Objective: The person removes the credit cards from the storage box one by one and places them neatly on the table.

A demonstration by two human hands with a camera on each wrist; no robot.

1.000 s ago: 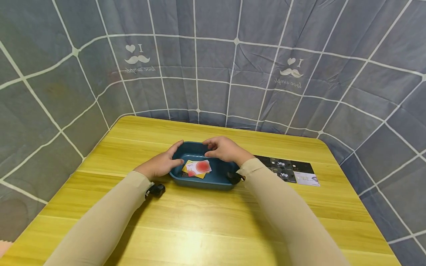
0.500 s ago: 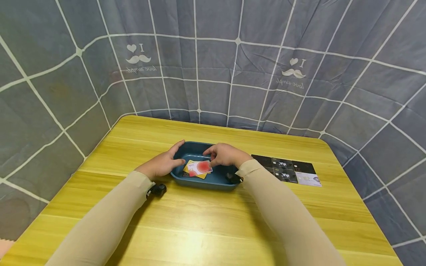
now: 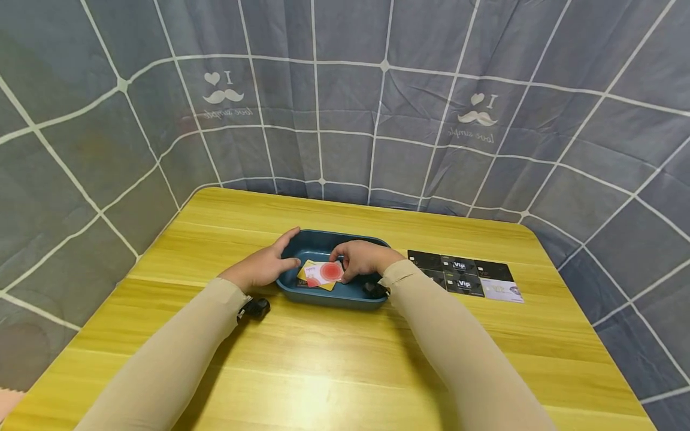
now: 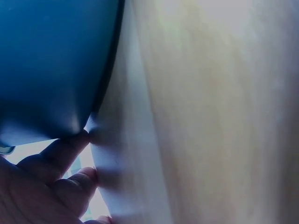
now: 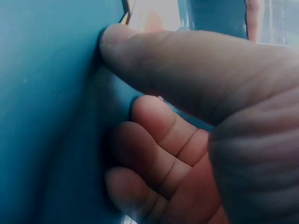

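Note:
A dark blue tray (image 3: 311, 242) stands mid-table with a white card with a red circle (image 3: 325, 272) lying on a yellow card (image 3: 305, 270). My left hand (image 3: 265, 264) grips the tray's left rim, thumb over the edge. In the left wrist view its fingers (image 4: 56, 182) curl against the tray's outer wall (image 4: 46, 60). My right hand (image 3: 362, 258) is down inside the tray and pinches the right edge of the red-circle card. The right wrist view shows its thumb (image 5: 154, 60) pressed on the tray floor (image 5: 46, 121) by the card's corner (image 5: 147, 16), other fingers curled.
Several black VIP cards (image 3: 457, 273) and one pale card (image 3: 502, 290) lie in rows on the yellow wooden table (image 3: 334, 359), right of the tray. A grey checked cloth (image 3: 345, 120) walls in the table on the far and both sides.
My right hand came off the tray's far rim, moved down into the tray and settled on the red-circle card. The left hand and tray stayed put.

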